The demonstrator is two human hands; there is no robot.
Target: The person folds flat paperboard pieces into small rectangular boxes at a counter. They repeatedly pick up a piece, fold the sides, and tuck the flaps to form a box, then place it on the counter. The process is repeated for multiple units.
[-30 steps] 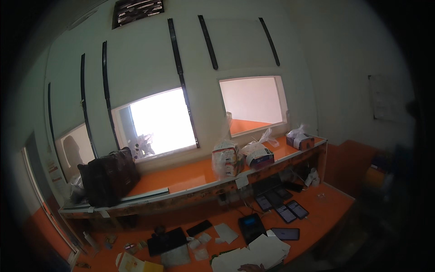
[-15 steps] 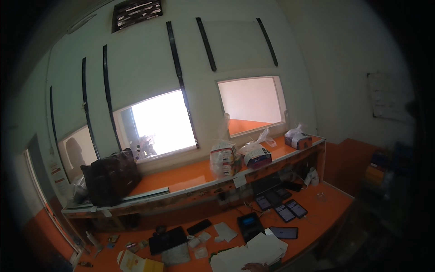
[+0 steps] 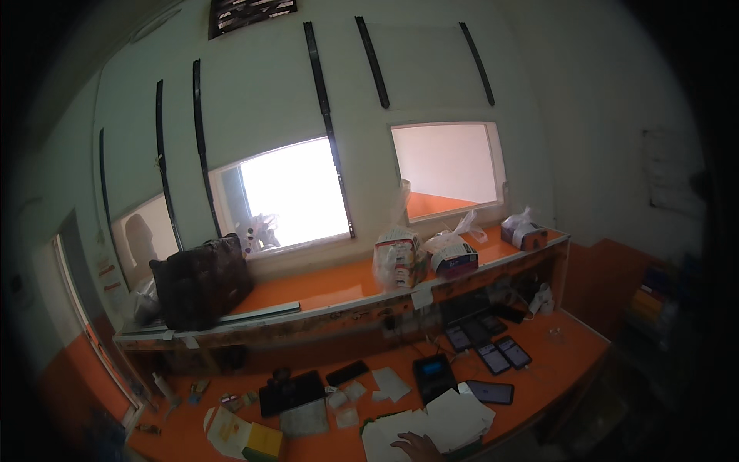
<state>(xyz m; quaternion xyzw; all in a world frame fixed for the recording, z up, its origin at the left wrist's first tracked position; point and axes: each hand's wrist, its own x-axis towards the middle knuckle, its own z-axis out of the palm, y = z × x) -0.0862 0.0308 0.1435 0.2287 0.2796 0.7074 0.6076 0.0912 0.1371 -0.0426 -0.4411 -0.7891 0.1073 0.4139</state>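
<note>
My right hand (image 3: 418, 446) comes in at the bottom edge and lies on white paper sheets (image 3: 385, 436), its fingers spread and pointing left. More loose white sheets (image 3: 454, 416) overlap just right of it, over something dark green. No left hand shows. Beyond the papers stands a black device with a small lit blue screen (image 3: 433, 379). To its right lies a dark phone (image 3: 490, 392). An opened yellow and white carton (image 3: 239, 437) sits to the left, near a black tablet-like device (image 3: 292, 393).
Several phones (image 3: 512, 352) with cables lie at the right of the orange desk (image 3: 550, 377). Above runs a raised orange shelf (image 3: 323, 285) holding a black bag (image 3: 202, 285) and plastic-wrapped packs (image 3: 399, 262). A white bottle (image 3: 162, 385) stands at the left.
The view has shifted, so the scene sits a little further right and higher. More of my right hand shows on the papers now.
</note>
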